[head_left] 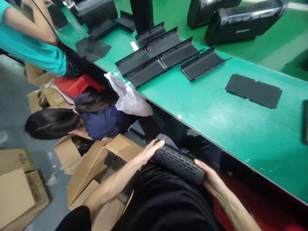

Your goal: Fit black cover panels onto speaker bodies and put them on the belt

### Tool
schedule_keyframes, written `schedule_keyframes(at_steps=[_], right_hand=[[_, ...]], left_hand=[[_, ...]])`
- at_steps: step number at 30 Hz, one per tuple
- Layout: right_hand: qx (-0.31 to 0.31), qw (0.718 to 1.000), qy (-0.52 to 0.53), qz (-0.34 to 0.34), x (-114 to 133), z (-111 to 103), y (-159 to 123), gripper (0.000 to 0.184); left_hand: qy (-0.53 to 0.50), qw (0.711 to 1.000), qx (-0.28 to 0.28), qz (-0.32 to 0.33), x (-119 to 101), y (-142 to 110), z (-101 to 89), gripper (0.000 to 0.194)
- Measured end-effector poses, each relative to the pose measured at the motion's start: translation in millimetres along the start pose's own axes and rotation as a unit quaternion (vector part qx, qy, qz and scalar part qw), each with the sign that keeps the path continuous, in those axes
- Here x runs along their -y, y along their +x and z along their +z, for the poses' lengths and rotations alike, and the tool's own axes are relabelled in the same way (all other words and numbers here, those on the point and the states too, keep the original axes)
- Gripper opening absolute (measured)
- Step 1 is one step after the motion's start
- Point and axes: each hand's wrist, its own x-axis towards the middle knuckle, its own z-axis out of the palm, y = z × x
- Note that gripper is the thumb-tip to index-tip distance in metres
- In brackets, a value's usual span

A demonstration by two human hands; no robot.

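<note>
Holding one slotted black panel [178,163] beside the green surface [204,112]: left hand [152,151] at one end, right hand [209,175] at the other. Upon the surface: curved black shells [176,53], flat black sheet [253,90].

Pale, slightly blurred lettering [243,31] on a black casing [245,22] seems to read "MERCURY"; a cardboard box [19,195] bears illegible print [36,192].

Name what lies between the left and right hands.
A black slotted panel, held near its ends by the left hand and right hand, in the head view.
</note>
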Motion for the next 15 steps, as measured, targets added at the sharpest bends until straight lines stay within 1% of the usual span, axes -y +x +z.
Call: schedule_keyframes(at_steps=[3,5,9,11,13,15], right_hand=[[0.004,1.0,0.021,0.014,-1,-2,4,0.053],[0.007,0.999,0.038,0.018,-1,-1,4,0.05],[0.011,0.998,0.067,-0.001,2,6,2,0.049],[0.01,0.997,0.078,-0.005,5,9,0,0.049],[0.02,0.996,0.089,-0.006,9,12,-4,0.05],[0.04,0.994,0.097,-0.015,10,15,-7,0.052]], left_hand=[[0.013,1.0,0.002,-0.023,-3,-8,-0.1,0.074],[-0.007,1.0,-0.003,-0.013,0,-12,-1.5,0.082],[-0.086,0.994,-0.032,0.062,12,-16,-7.6,0.103],[-0.127,0.985,-0.056,0.1,17,-18,-8.7,0.109],[-0.166,0.973,-0.078,0.139,22,-19,-3.8,0.114],[-0.209,0.956,-0.079,0.189,27,-21,9.4,0.119]])
